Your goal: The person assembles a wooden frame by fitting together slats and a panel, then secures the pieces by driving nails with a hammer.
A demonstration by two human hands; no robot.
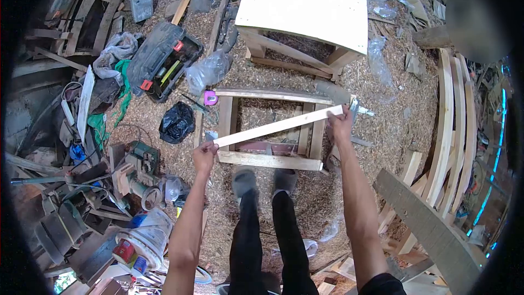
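Note:
A light wooden strip (278,126) spans the space between my hands, slanting up to the right. My left hand (204,158) is closed on its lower left end. My right hand (341,124) grips the upper right end. Beneath the strip, a rectangular wooden frame (270,160) lies on the ground just ahead of my feet. A pink tape measure (210,98) sits at the frame's upper left corner. At its upper right corner is a metal tool (355,107), partly hidden and hard to make out.
A white-topped wooden piece (303,8) stands beyond the frame. An open black toolbox (164,61), black plastic bag (177,123) and green machine (143,158) are at left. Curved boards (443,131) and a grey plank (428,224) are at right. Wood shavings cover the ground.

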